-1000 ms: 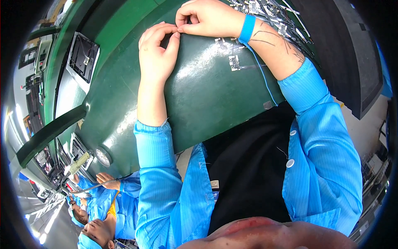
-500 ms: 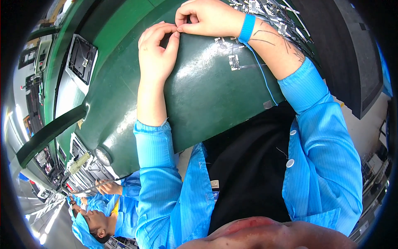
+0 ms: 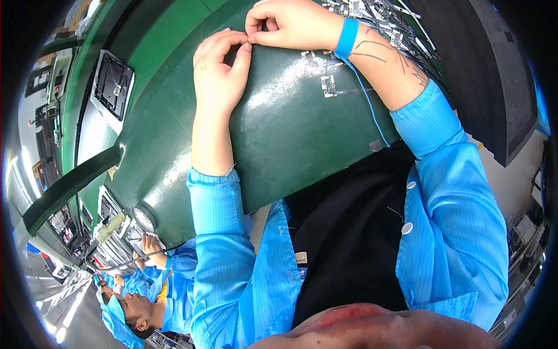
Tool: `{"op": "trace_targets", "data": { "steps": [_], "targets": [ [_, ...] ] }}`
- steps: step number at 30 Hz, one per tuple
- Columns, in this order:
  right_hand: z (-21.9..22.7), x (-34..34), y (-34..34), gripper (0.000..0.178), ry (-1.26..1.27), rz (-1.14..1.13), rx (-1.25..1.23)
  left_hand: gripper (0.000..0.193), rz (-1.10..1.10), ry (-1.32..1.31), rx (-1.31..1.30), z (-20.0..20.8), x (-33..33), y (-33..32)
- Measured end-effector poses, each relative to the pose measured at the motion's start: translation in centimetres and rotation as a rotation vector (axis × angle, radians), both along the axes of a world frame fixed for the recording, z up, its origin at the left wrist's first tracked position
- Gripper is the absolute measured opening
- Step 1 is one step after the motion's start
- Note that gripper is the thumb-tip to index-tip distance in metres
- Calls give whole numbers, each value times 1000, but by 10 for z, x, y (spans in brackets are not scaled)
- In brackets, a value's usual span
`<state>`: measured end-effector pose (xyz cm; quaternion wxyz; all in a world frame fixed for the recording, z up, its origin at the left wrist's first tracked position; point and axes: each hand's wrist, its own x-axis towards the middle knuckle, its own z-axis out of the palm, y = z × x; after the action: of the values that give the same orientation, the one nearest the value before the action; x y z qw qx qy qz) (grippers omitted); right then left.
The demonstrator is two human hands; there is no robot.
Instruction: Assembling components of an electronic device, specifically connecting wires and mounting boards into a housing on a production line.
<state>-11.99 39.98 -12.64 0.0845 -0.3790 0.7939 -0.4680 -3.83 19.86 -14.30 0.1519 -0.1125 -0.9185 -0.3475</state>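
My left hand (image 3: 222,70) and my right hand (image 3: 293,24) meet fingertip to fingertip over the far part of the green work table (image 3: 290,139). Both are closed in a pinch, thumb against forefinger. Whatever sits between the fingertips is too small or too hidden to name. On my right wrist is a blue wrist strap (image 3: 347,38), its blue cord (image 3: 372,110) running down to the table's near edge. Just below that wrist lies a small circuit board (image 3: 328,86) with a thin dark strip attached. Another small board (image 3: 310,57) rests beside it, nearer my right hand.
Several boards and strips lie in a pile (image 3: 395,35) at the far right, beyond my right forearm. A dark block-like edge (image 3: 488,70) borders the right side. To the left, an open device casing (image 3: 113,84) lies on a line, near a black curved bar (image 3: 75,186). A co-worker (image 3: 139,308) sits lower left.
My hands stay nearly still, pinched together. At lower left, the co-worker's hands have shifted, one coming up toward the round lamp-like piece. The device casing has slid slightly left.
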Motion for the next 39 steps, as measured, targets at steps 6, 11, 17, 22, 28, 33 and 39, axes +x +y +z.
{"op": "trace_targets", "data": {
  "steps": [6,11,17,22,28,33,39],
  "targets": [
    [0,-2,2,17,-21,-4,2,9,-4,1,-1,-1,-3,2],
    [-1,-4,3,18,-5,-3,1,9,-3,7,-1,-2,-4,3],
    [-2,-7,4,19,-21,-4,9,8,-11,2,11,-2,-7,6],
    [-3,-8,5,19,-8,-7,17,8,-3,16,-4,-4,-8,6],
    [-3,-10,8,18,-25,0,12,8,-12,21,3,-4,-11,8],
    [-4,-11,11,18,-19,-2,11,8,-8,21,3,-4,-12,12],
    [-3,-13,13,17,-30,-3,12,15,89,4,-41,-10,-13,10]
  ]
}}
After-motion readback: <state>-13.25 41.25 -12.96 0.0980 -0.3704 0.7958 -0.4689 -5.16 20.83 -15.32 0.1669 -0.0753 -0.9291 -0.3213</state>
